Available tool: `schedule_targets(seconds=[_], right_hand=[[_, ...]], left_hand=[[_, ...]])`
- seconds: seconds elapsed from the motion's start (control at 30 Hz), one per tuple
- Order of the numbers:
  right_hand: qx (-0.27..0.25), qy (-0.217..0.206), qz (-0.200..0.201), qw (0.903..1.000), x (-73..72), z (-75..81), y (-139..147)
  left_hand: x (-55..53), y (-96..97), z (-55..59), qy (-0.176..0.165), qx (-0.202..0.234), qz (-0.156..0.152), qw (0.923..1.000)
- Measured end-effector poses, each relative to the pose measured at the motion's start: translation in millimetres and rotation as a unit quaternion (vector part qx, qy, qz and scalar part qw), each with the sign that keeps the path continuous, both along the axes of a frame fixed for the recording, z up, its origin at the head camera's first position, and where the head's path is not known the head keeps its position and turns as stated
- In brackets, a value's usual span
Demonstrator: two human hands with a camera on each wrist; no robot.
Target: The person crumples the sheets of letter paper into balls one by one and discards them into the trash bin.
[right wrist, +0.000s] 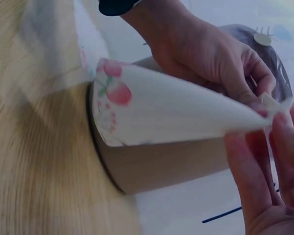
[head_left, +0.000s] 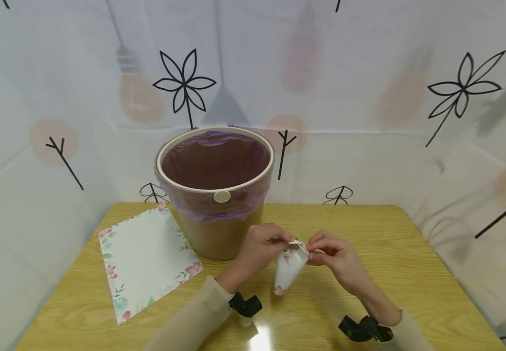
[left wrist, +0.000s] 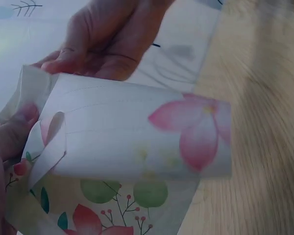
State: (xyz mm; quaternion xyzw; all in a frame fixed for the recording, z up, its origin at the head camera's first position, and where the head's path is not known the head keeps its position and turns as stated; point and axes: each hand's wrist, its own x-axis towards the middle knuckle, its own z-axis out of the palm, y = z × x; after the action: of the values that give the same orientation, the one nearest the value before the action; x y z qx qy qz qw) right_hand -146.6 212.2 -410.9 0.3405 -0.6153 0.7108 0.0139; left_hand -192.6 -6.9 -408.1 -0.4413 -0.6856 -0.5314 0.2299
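Between the two hands, above the table, hangs a partly folded sheet of flower-printed paper [head_left: 289, 268]. Its upper edge is creased into small folds, and the lower part curves loosely downward. My left hand [head_left: 267, 244] pinches the folded top edge from the left, with the thumb on the paper in the left wrist view. My right hand [head_left: 333, 256] pinches the top right corner between thumb and fingers. In the right wrist view the folded paper [right wrist: 176, 107] tapers toward the fingertips of both hands. Some of the left fingers are hidden behind the paper.
A beige bin [head_left: 218, 239] with a purple liner bag [head_left: 240, 212] stands at the back, left of the hands. Flat on the table's left side lies another flower-bordered sheet [head_left: 147, 263]. The wooden table [head_left: 367, 224] borders a patterned cloth backdrop [head_left: 345, 122].
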Motion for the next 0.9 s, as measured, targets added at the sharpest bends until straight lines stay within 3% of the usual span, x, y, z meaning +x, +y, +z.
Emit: schedule_targets(seconds=[0.1, 0.17, 0.37, 0.43, 0.63, 0.73, 0.9], right_hand=[[0.024, -0.011, 0.0, 0.9996, -0.6, 0.0, 1.5], [0.039, -0.019, -0.008, 0.999, -0.8, -0.3, 1.7], [0.026, -0.019, -0.003, 0.9995, -2.2, -1.5, -2.9], [0.027, -0.009, -0.011, 0.9995, -2.1, -0.6, -5.7], [0.052, 0.004, -0.056, 0.9971, -2.0, 1.1, -11.5], [0.056, 0.009, -0.06, 0.9966, -2.5, 2.1, -11.5], [0.061, 0.015, -0.076, 0.9951, -3.1, 4.7, -9.2]], left_hand=[[-0.8, 1.5, 0.1, -0.004, 0.016, -0.042, 0.999], [-1.6, 3.4, -0.3, 0.004, 0.026, -0.051, 0.9983], [2.9, 7.9, -0.5, 0.016, 0.026, 0.009, 0.9995], [5.6, 10.0, -1.3, 0.002, 0.027, 0.027, 0.9993], [12.0, 14.1, -3.9, -0.089, 0.06, 0.035, 0.9936], [12.4, 13.7, -3.8, -0.096, 0.053, 0.041, 0.9931], [11.2, 11.3, -1.9, -0.112, 0.02, 0.019, 0.9933]])
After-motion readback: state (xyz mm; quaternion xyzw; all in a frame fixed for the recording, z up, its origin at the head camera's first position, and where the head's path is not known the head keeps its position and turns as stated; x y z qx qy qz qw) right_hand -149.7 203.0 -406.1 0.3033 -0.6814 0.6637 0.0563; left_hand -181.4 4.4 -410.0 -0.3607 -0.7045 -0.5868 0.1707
